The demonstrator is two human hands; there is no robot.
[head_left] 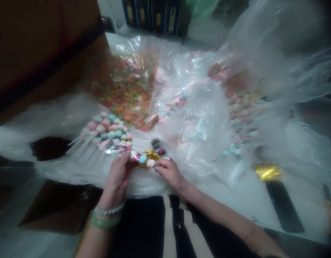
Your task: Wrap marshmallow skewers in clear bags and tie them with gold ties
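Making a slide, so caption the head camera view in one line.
Left hand and right hand hold pastel candies with gold tinsel above clear plastic sheeting.

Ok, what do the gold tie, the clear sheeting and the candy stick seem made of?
The gold tie looks like crinkled metallic foil, brightly shiny. The clear sheeting looks like thin plastic film, glossy with soft creases. The candy stick looks like matte pastel sugar candy, though blur leaves that open.
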